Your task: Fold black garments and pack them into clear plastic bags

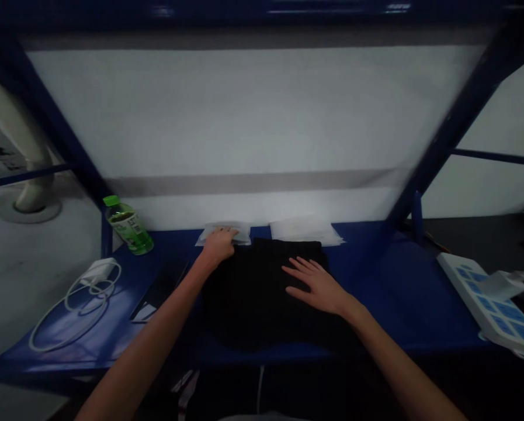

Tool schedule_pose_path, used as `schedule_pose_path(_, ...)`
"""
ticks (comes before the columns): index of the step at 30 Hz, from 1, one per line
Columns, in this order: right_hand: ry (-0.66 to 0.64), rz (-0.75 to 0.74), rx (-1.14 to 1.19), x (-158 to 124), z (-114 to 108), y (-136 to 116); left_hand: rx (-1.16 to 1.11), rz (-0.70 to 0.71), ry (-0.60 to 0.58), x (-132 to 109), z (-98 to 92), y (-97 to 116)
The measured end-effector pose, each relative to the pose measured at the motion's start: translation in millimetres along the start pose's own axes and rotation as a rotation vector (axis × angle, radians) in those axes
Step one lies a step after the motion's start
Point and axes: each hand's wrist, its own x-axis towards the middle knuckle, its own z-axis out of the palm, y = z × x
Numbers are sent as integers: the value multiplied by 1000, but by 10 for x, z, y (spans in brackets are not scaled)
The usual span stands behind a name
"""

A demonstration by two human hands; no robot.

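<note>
My left hand [219, 245] lies at the far edge of a black folded garment [257, 298], its fingers resting on a flat clear plastic bag [243, 234]. Whether those fingers grip the bag, I cannot tell. My right hand [316, 285] lies flat on the garment with its fingers spread and holds nothing. To the right of the first bag, a pile of clear plastic bags [305, 230] sits behind the garment, touching neither hand.
All this lies on a blue shelf [397, 292] with a white panel behind it. On the left are a green-labelled plastic bottle [129, 225], a dark flat packet [160, 289], and a white charger with cable [97, 272]. A white power strip [489, 298] lies at right.
</note>
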Motion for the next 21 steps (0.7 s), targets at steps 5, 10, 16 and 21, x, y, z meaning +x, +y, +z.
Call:
schedule_pose_path(5, 18, -5, 19, -5, 5, 11, 31, 28, -104, 23, 143, -162)
schedule_pose_path(10, 1, 4, 10, -2, -5, -7, 51, 8, -60, 5, 222, -135)
schedule_pose_path(16, -3, 11, 20, -3, -9, -16, 42, -17, 61, 8, 25, -92)
schedule_pose_path(21, 24, 0, 59, 5, 1, 16, -44, 67, 247, -207, -341, 184)
